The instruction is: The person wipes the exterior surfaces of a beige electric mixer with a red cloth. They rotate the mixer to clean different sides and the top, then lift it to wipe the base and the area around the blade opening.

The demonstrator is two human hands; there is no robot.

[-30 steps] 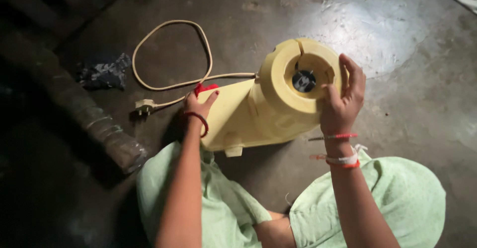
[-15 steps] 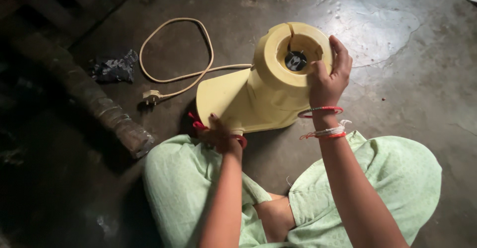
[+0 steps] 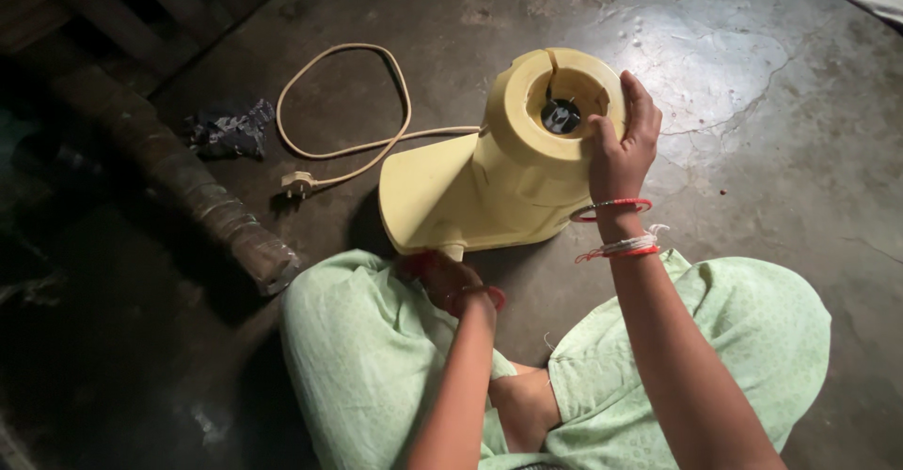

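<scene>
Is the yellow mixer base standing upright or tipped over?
Tipped: the yellow mixer base lies on its side on the floor, its round socket facing up toward the camera.

A cracked grey concrete floor (image 3: 752, 103) catches a bright patch of light; wooden slats (image 3: 141, 9) lie in shadow.

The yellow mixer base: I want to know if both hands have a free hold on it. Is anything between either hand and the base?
Nothing visible for the right hand: it grips the round top rim of the yellow mixer base directly. The left hand is at the base's lower edge with something red at its fingers; whether that lies between hand and base cannot be told.
</scene>
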